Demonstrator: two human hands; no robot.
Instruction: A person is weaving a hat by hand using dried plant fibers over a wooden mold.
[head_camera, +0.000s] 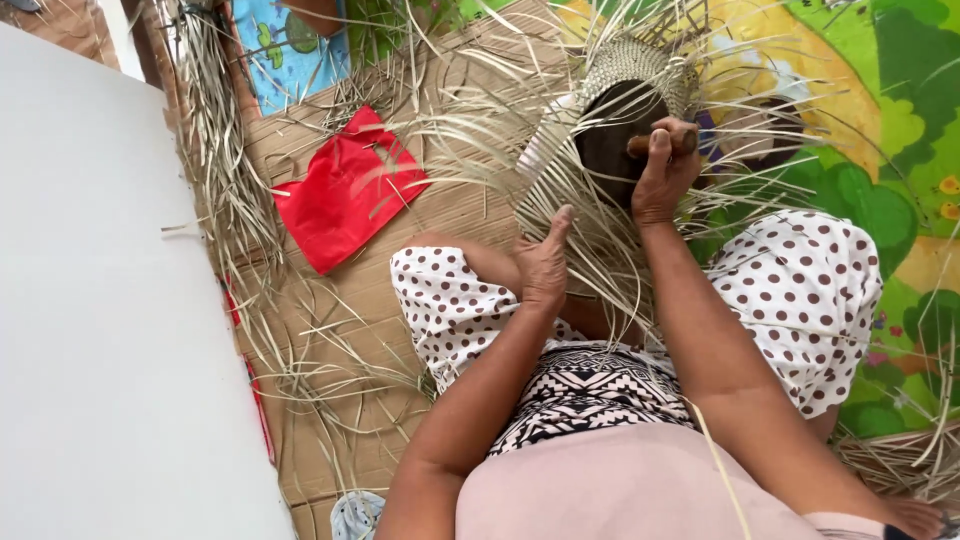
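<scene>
White panel (100, 330) fills the whole left side, its edge running diagonally top-left to bottom-centre; no room that way. Cardboard sheet (330, 420) on the floor beside it, mostly littered w/ loose dry strips (230, 200). Too many to count; densest along the panel edge and around the work. One colourful play mat (880, 120) top right, strips spilling over it too. 1 red plastic bag (350, 195) lies flat on the cardboard, left of the hands, well apart from them; bare cardboard around it is the only open patch.

Two knees in dotted fabric (800, 290) flank the work (person seated on floor), so side room is tight.

1 half-woven piece (640, 75) over a dark rounded form (610, 135), straight ahead between the knees, unwoven strips fanning out all round.

Right hand (662, 170): fingers curled tight round a brown wooden handle (650, 143), held against the dark form. Tool's working end not visible.

Left hand (543, 262): loosely closed, thumb sticking up, in among the hanging strips below the form; can't tell if it's pinching any.
</scene>
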